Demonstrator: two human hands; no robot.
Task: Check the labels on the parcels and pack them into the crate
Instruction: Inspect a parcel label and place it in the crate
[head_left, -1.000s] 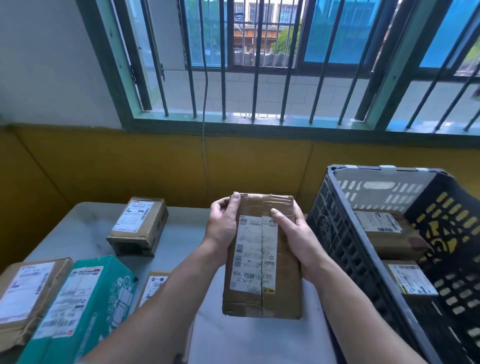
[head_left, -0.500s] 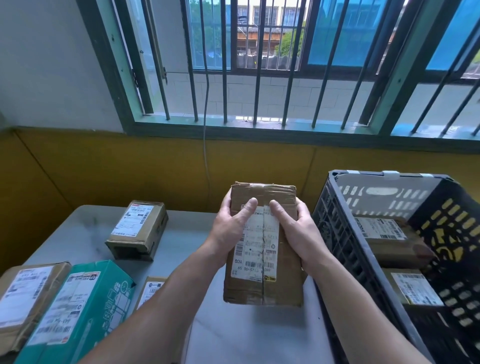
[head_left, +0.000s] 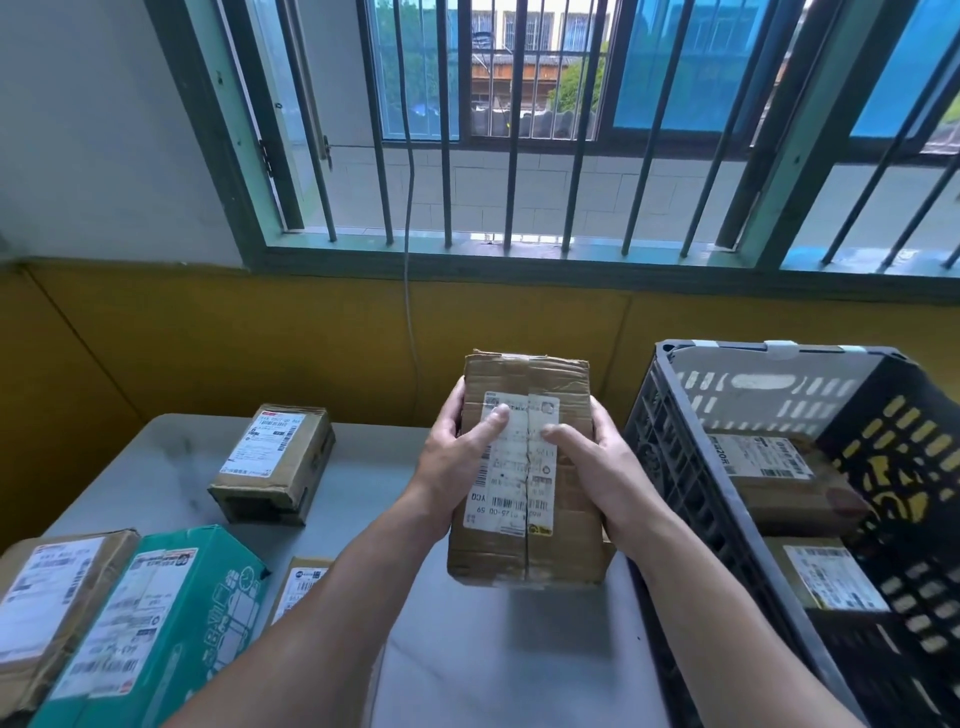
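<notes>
Fingers (head_left: 454, 415) of our left hand (head_left: 447, 473) and right hand (head_left: 605, 483) clasp the brown parcel (head_left: 519, 558) by its sides, thumbs (head_left: 491, 423) resting on its white label (head_left: 519, 483); we hold it above the worktop (head_left: 493, 649), just beside the black crate (head_left: 675, 467), where two parcels (head_left: 769, 462) lie.

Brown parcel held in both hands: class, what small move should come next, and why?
Probably carry the parcel rightward over the rim of the crate. Its label faces up under both thumbs, the left hand and right hand grip its sides, and the crate, already holding two parcels, stands just beside it.
</notes>
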